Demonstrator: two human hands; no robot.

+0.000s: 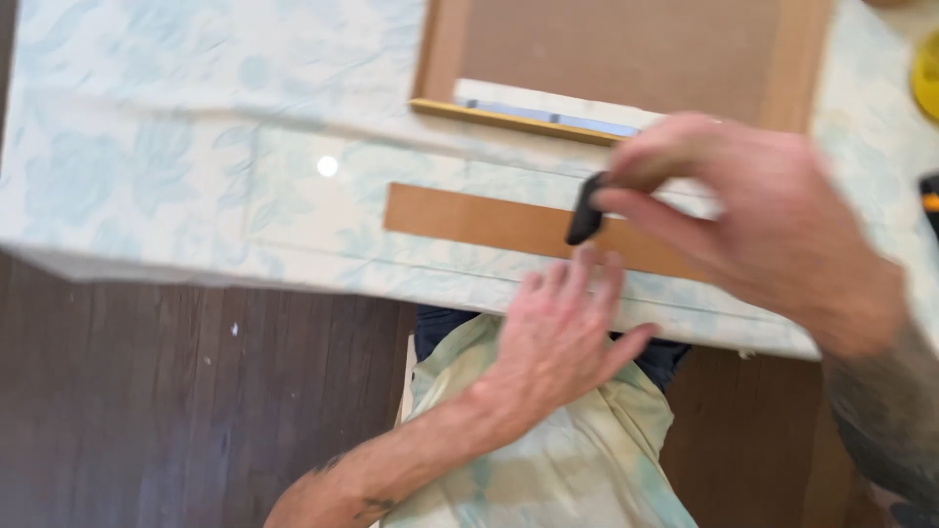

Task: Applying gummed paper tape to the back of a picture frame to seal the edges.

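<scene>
the right hand, right of centre in the frame, pinches a small black tool in its fingers above a brown cardboard strip on the worktop. the left hand lies flat, fingers released, touching the strip's lower edge, below a gold picture frame.

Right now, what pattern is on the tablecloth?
Pale blue-green leafy floral print on the tablecloth, seen in the head view.

Matt brown cardboard strip on glossy floral tablecloth
</scene>
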